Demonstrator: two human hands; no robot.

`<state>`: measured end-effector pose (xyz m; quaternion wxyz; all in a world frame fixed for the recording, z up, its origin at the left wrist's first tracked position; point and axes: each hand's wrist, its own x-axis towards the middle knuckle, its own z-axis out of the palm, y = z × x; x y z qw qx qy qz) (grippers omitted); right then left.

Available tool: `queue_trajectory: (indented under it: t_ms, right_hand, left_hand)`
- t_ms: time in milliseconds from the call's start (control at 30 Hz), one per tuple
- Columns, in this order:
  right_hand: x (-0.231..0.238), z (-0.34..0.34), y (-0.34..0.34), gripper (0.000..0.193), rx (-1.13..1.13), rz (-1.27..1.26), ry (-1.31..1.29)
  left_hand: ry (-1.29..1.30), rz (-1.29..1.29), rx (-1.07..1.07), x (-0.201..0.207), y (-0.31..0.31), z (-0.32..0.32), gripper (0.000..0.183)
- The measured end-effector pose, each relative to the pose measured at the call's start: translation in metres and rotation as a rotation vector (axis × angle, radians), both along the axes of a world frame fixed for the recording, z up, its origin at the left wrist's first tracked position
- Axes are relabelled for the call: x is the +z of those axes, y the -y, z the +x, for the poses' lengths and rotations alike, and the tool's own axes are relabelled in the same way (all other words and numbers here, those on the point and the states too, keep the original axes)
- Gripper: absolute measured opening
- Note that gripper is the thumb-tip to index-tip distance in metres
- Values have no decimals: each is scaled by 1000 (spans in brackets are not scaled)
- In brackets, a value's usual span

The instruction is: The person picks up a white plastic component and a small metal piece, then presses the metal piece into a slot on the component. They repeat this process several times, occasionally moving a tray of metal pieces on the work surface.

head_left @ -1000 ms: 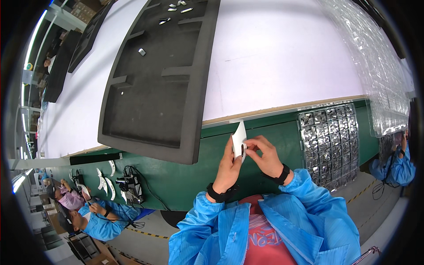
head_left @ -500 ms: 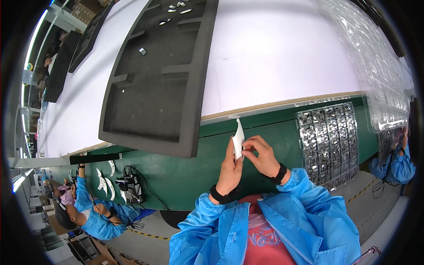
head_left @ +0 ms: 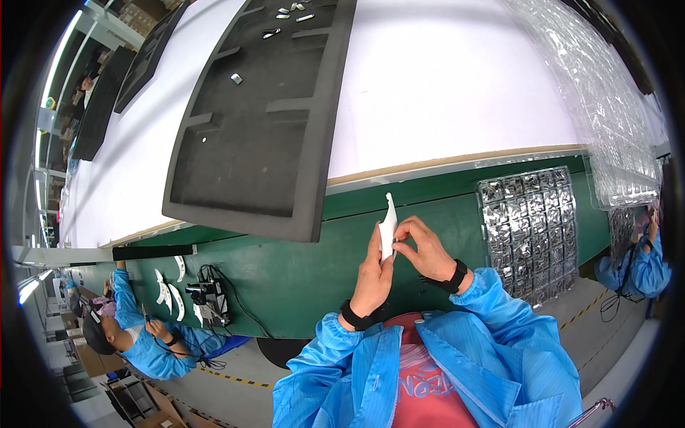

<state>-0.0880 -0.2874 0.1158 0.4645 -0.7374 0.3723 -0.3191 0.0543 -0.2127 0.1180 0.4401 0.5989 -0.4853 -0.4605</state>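
A slim, curved white plastic piece [head_left: 388,225] stands nearly upright over the green bench, its narrow tip pointing away from me. My left hand [head_left: 371,282] grips its lower part, thumb on one side and fingers on the other. Against the piece's right edge, my right hand [head_left: 427,251] has thumb and forefinger pinched together. Whatever lies between those fingertips is too small to make out. Both wrists wear black bands.
Clear trays of small shiny parts [head_left: 528,235] lie right, beside stacked clear plastic trays [head_left: 614,135]. A black foam tray [head_left: 246,160] with several small metal pieces overhangs the green bench [head_left: 285,285]. Left are curved white pieces [head_left: 176,302], a black device [head_left: 207,298] and a co-worker [head_left: 146,335].
The white piece is turned slightly between my hands and its tip has shifted a little right. My right fingertips remain at its edge. The co-worker at left has shifted posture.
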Motion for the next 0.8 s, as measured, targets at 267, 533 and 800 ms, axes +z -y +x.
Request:
queue_trajectory:
  t_ms: [267, 533, 800]
  right_hand:
    - [8, 1, 2, 16, 10, 37, -29]
    - [4, 4, -11, 17, 10, -130, -41]
    - [3, 14, -22, 22, 9, 9, -23]
  left_hand:
    - [12, -8, 21, -3, 0, 2, 67]
    - [-255, 107, 59, -16, -7, 7, 66]
    - [-221, -86, 96, -40, -16, 5, 64]
